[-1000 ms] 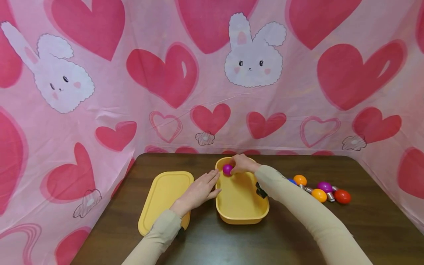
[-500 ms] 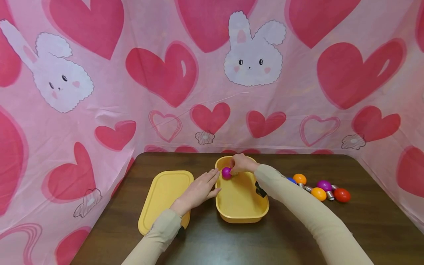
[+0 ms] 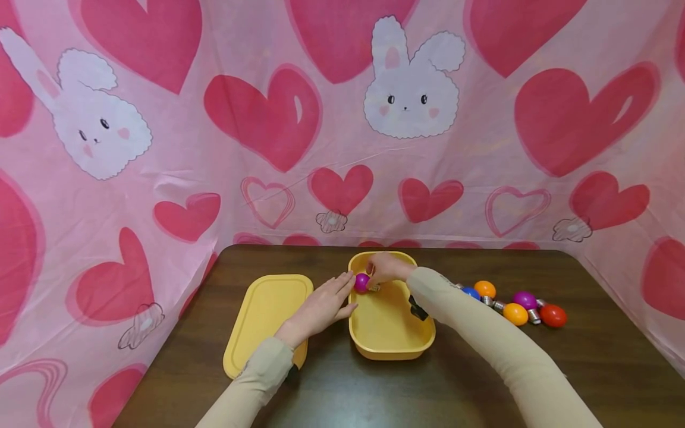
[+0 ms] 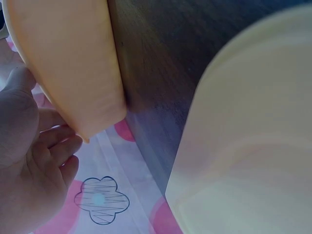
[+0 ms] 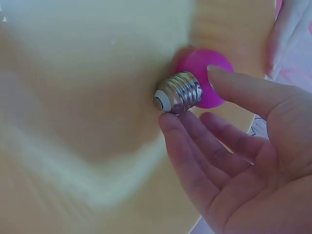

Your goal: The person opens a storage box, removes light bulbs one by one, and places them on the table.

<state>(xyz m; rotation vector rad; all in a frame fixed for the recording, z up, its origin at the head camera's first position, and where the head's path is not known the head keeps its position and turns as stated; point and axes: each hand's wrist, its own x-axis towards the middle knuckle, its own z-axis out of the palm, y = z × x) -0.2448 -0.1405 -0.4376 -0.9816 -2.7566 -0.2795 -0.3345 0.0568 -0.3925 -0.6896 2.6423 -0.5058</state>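
My right hand reaches into the far part of a yellow plastic box. There it holds a purple light bulb close to the left wall. In the right wrist view the thumb lies on the purple globe, with a fingertip right at the metal screw base. My left hand rests against the box's left rim, fingers nearly straight; in the left wrist view its fingertips touch the rim from outside. The box stands without its lid.
A yellow lid lies flat left of the box, partly under the left forearm. Right of the box lie more bulbs: blue, orange, purple and red. A pink heart-print cloth hangs behind the brown table.
My right hand has brought the purple bulb slightly left and nearer along the inside of the box, up to its left wall. The left hand has stayed at the rim.
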